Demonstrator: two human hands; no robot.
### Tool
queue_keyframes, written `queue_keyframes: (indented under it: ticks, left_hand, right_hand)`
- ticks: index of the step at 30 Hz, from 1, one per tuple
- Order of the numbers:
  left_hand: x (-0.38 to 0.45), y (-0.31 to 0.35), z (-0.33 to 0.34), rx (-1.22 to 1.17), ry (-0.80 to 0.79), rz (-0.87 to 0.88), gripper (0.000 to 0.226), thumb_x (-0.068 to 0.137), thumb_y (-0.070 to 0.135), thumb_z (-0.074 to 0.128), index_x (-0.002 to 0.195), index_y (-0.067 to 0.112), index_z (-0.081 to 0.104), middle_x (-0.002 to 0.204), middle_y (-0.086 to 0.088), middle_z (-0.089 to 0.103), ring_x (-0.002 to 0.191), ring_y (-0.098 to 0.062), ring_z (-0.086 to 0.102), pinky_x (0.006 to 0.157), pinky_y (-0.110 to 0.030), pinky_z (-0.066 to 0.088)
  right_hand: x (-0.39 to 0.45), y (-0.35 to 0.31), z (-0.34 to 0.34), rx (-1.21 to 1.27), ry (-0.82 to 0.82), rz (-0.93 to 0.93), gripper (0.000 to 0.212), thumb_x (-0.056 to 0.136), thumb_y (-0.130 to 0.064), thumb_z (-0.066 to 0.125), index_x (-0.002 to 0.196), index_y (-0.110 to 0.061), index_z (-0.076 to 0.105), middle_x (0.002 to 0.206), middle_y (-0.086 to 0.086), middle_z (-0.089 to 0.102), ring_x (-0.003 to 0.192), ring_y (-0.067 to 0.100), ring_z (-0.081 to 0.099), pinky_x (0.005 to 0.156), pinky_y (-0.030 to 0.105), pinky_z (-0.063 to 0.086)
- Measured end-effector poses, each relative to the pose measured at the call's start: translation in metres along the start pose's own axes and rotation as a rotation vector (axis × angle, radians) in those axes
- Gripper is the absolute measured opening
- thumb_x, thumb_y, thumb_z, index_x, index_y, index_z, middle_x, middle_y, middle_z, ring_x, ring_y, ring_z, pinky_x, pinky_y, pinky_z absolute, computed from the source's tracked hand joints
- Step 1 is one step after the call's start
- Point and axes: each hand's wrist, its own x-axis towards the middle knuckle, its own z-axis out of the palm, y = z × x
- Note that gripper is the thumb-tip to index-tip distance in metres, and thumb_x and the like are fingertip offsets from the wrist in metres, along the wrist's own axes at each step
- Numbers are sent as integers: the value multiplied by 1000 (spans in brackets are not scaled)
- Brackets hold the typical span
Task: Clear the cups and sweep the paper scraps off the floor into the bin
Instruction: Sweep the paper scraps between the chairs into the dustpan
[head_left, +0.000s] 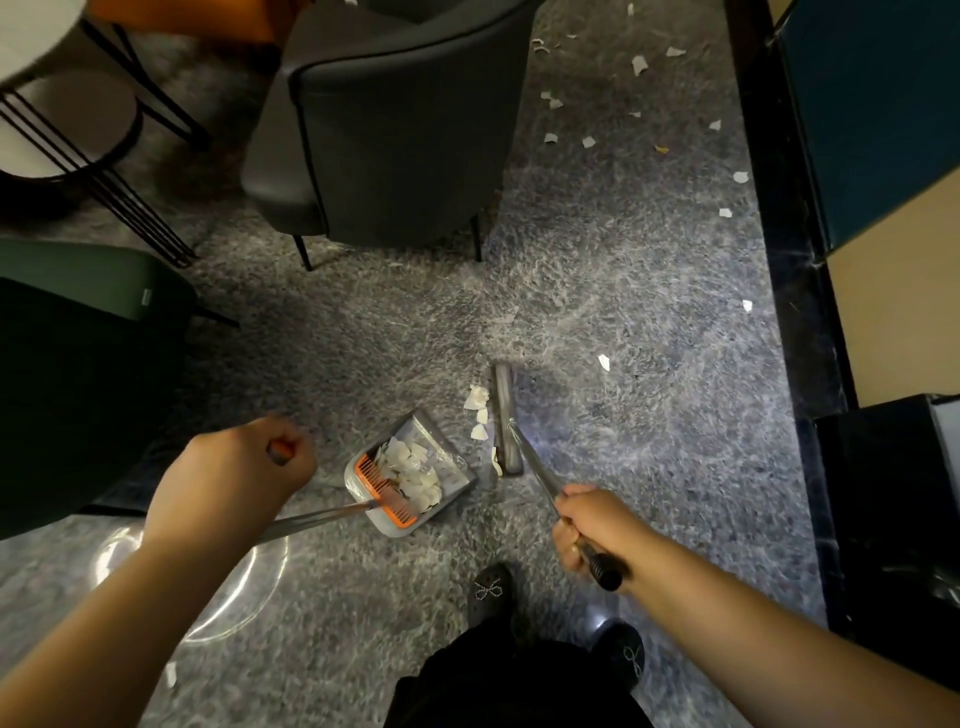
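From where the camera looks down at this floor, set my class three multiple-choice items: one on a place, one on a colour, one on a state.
1. Where do the scraps nearest the broom head lie?
A. between it and the dustpan
B. under the grey chair
C. on the round table

2. What colour is the comb on the dustpan's rim?
A. blue
B. orange
C. white

3. What is the right hand doing?
A. hanging free
B. gripping the broom handle
C. picking up a scrap

Answers: A, scraps lie between them; B, the teeth are orange; B, fingers curl round the handle.
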Motion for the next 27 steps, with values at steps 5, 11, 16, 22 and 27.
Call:
queue_keyframes:
  ticks: [5, 11, 16, 22, 27]
  left_hand:
    - [-1, -4, -5, -1, -4, 23, 15, 85, 28, 66, 71, 34, 63, 61, 0, 60, 60, -21, 57, 57, -30, 45]
    - [1, -12, -5, -3, -21, -19, 23, 84, 30, 65, 63, 33, 58, 57, 0, 59, 54, -19, 56, 53, -28, 44]
    - [8, -2, 5, 19, -10, 2, 10, 84, 30, 67, 74, 28, 67, 61, 4, 60, 58, -17, 58, 58, -32, 52]
    - [20, -2, 4, 1, -11, 29, 8, 84, 29, 67, 76, 26, 68, 65, 9, 60, 67, -19, 59, 65, -32, 51]
    - [16, 3, 10, 8, 8, 52, 10, 84, 30, 66, 78, 23, 69, 65, 8, 61, 71, -21, 61, 66, -32, 51]
  right_hand:
    - [-5, -10, -2, -290, 73, -145, 23, 100, -10, 43, 119, -20, 48, 55, 8, 49, 36, 14, 43, 34, 19, 36]
    - [4, -39, -25, -682, 123, -227, 35, 99, -12, 44, 135, -13, 43, 67, 7, 52, 48, 17, 48, 38, 22, 37]
    - [39, -62, -17, -865, 114, -213, 50, 98, -12, 44, 146, -17, 31, 80, 10, 56, 58, 21, 52, 49, 29, 43]
    - [55, -59, -1, -1101, 65, -182, 50, 98, -12, 41, 146, -19, 30, 99, 14, 57, 65, 21, 54, 51, 26, 44]
    - [32, -37, -14, -1217, 28, -124, 50, 99, -10, 38, 147, -19, 28, 87, 5, 48, 64, 16, 51, 49, 25, 42]
